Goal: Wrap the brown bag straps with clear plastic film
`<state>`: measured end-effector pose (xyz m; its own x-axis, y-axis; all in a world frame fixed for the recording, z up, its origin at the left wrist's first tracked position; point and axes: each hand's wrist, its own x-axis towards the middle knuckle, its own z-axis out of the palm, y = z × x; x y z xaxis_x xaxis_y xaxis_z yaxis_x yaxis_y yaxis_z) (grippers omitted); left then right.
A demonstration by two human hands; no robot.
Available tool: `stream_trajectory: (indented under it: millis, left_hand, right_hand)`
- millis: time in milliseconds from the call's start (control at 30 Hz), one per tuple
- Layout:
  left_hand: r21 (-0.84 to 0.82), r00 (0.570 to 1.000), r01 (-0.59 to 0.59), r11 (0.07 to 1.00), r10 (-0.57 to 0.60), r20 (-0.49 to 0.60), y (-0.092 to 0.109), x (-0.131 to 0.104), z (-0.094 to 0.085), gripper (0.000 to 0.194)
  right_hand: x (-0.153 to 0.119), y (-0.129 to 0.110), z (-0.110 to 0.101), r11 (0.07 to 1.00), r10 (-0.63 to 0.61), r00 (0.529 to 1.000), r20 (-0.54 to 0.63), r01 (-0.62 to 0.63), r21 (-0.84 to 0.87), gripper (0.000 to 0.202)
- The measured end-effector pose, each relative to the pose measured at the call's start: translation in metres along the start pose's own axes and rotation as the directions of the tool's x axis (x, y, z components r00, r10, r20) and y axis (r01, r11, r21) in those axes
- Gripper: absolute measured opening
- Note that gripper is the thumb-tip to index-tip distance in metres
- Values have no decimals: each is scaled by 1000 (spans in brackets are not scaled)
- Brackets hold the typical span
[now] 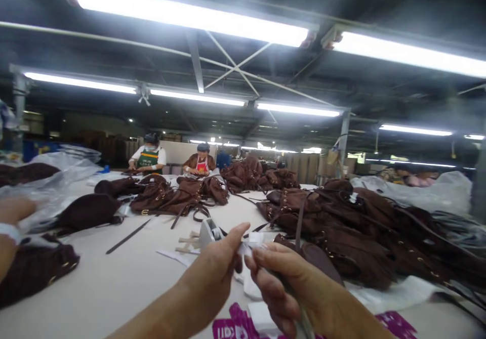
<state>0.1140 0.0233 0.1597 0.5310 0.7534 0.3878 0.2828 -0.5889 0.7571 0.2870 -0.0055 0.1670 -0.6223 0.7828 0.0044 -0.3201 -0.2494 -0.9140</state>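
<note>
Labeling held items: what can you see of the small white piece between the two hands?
The small white piece looks like thin paper or a tag, partly hidden. The left hand pinches one end with thumb and fingers; the right hand pinches the other. It is held above the pale table. Any print on it is unreadable.

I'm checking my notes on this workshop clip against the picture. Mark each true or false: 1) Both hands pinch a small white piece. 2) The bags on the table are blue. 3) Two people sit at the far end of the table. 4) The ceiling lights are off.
1) Both hands pinch a small white piece: true. The left hand and right hand meet on the white piece.
2) False: the bags are dark brown.
3) True: two people sit at the far end of the table.
4) False: the ceiling lights are lit.
</note>
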Motion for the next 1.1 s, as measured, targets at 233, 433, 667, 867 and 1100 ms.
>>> stream_trajectory:
  millis: [233,433,667,867,1100]
  left_hand:
    - [630,969,180,755,-27,-245,-64,11,-69,39]
    - [645,877,451,617,-175,-447,-134,-25,-128,33]
    - [687,858,513,515,-345,-382,-172,-71,-170,42]
    - [817,985,-91,570,172,-11,-71,-57,-74,76]
    - [683,988,-151,715,121,93,-59,-24,-21,41]
  right_hand:
    - [-10,27,-37,999,41,992,-122,-38,24,46]
    - [-37,38,-61,999,45,993,-109,-45,3,45]
    - [-60,36,-69,997,75,974,-214,-81,-18,39]
    - [-12,27,-33,983,183,982,-40,-184,-25,37]
    - [16,38,-23,970,240,971,12,-239,-44,45]
